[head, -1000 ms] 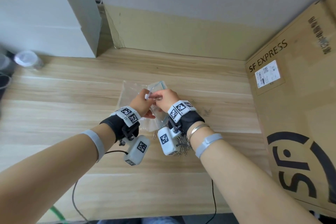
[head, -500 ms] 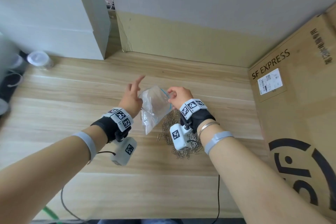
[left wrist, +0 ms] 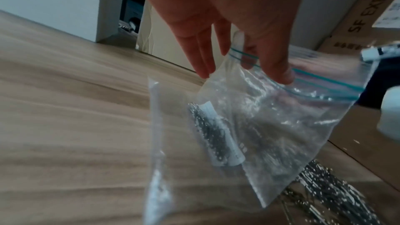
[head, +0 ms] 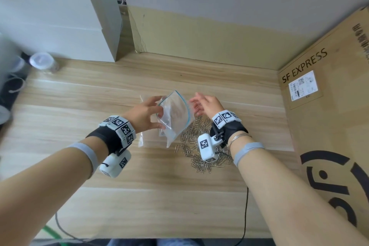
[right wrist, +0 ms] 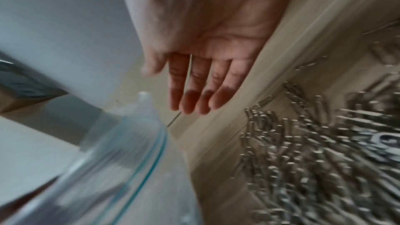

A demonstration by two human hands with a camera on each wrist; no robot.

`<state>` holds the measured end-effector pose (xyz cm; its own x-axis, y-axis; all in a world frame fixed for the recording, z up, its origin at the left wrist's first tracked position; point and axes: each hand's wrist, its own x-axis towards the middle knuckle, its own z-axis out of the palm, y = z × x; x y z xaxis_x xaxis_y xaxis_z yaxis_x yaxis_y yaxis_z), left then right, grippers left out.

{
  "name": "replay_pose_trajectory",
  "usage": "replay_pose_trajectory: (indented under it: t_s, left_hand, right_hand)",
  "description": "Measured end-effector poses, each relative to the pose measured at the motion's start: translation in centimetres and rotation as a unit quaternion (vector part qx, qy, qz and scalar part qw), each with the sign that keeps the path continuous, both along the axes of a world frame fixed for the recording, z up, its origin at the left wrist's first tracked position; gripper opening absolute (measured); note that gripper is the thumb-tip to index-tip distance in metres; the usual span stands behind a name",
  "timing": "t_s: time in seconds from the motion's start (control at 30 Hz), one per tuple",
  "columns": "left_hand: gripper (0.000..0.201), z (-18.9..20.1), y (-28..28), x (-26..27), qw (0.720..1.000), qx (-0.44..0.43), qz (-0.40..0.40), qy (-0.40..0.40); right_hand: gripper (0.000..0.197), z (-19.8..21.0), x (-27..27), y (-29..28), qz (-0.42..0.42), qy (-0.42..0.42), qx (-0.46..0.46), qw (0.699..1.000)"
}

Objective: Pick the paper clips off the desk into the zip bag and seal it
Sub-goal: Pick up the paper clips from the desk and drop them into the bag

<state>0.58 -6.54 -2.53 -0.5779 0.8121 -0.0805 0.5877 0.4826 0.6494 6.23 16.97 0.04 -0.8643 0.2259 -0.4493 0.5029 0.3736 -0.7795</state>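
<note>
A clear zip bag (head: 175, 118) with a teal zip strip hangs above the wooden desk, mouth up and gaping. My left hand (head: 151, 114) pinches its left rim; in the left wrist view the thumb lies on the front of the zip bag (left wrist: 281, 126) and the fingers (left wrist: 203, 61) behind it. My right hand (head: 201, 104) hovers just right of the bag with straight fingers (right wrist: 194, 95), holding nothing. A heap of silver paper clips (head: 199, 152) lies on the desk below the right wrist, also visible as paper clips (right wrist: 314, 160) beside the zip bag (right wrist: 121, 168).
A second clear plastic bag (head: 142, 138) lies flat on the desk under the held one. A large SF Express cardboard box (head: 329, 126) walls the right side. A white box (head: 56, 16) and a small jar (head: 43, 62) stand at the back left. A black cable (head: 246, 215) trails off the front edge.
Half a second ago my right hand pinched the bag's rim and the left hand was spread; now the left hand pinches it and the right hand has let go and opened.
</note>
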Motion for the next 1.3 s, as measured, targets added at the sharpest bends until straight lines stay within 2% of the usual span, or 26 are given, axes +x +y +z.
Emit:
replay_pose_trajectory:
  t_s: [0.03, 0.1, 0.17, 0.23, 0.43, 0.53, 0.6, 0.7, 0.77, 0.83, 0.9, 0.97, 1.13, 1.3]
  left_hand:
    - [0.029, -0.2, 0.0, -0.1, 1.0, 0.004, 0.014, -0.003]
    - [0.03, -0.2, 0.2, -0.2, 0.999, 0.016, 0.042, -0.007]
    - [0.03, 0.0, 0.4, -0.1, 0.998, 0.022, 0.058, -0.013]
    - [0.029, -0.2, 0.5, 0.1, 0.998, 0.034, 0.061, -0.013]
    - [0.028, -1.0, 1.0, 0.3, 0.997, 0.065, 0.045, -0.019]
    - [0.03, -1.2, 1.1, 0.1, 0.996, 0.063, 0.056, -0.02]
    - [0.029, -1.2, 1.2, 0.1, 0.996, 0.064, 0.062, -0.025]
    - [0.028, -1.4, 1.3, 0.4, 0.995, 0.072, 0.056, -0.034]
    - [0.028, -1.6, 1.2, 0.6, 0.995, 0.077, 0.057, -0.039]
    - [0.028, -1.7, 1.1, 0.7, 0.994, 0.079, 0.06, -0.042]
    - [0.028, -1.7, 0.9, 0.8, 0.994, 0.082, 0.064, -0.046]
    - [0.026, -1.8, 0.9, 0.9, 0.993, 0.087, 0.065, -0.052]
    - [0.025, -2.1, 0.9, 1.1, 0.992, 0.09, 0.066, -0.059]
    - [0.027, -2.1, 1.0, 1.0, 0.992, 0.089, 0.066, -0.055]
  right_hand:
    - [0.041, -0.3, 0.3, 0.3, -0.004, 0.006, 0.022, 1.0]
    - [0.042, -1.4, 0.9, 0.9, 0.072, -0.008, 0.139, 0.988]
    - [0.038, -2.8, 1.4, 1.0, 0.195, -0.043, 0.258, 0.945]
    - [0.041, -3.8, 1.8, 0.4, 0.267, -0.064, 0.313, 0.909]
    - [0.038, -5.0, 3.8, -0.1, 0.323, -0.058, 0.286, 0.9]
    - [0.031, -4.5, 4.8, 0.7, 0.331, -0.022, 0.292, 0.897]
    - [0.047, -4.2, 5.5, 1.4, 0.315, -0.041, 0.333, 0.888]
    - [0.086, -4.2, 6.6, 2.1, 0.261, -0.124, 0.357, 0.888]
    - [0.1, -4.7, 7.3, 1.8, 0.274, -0.159, 0.35, 0.882]
    - [0.104, -5.1, 7.7, 1.3, 0.292, -0.168, 0.347, 0.875]
    - [0.1, -5.3, 7.6, 0.7, 0.304, -0.147, 0.355, 0.872]
    - [0.087, -5.3, 7.4, 0.3, 0.315, -0.112, 0.354, 0.873]
    - [0.038, -5.4, 7.4, 0.7, 0.285, -0.029, 0.285, 0.914]
    - [0.017, -5.2, 7.2, 1.0, 0.265, -0.025, 0.258, 0.929]
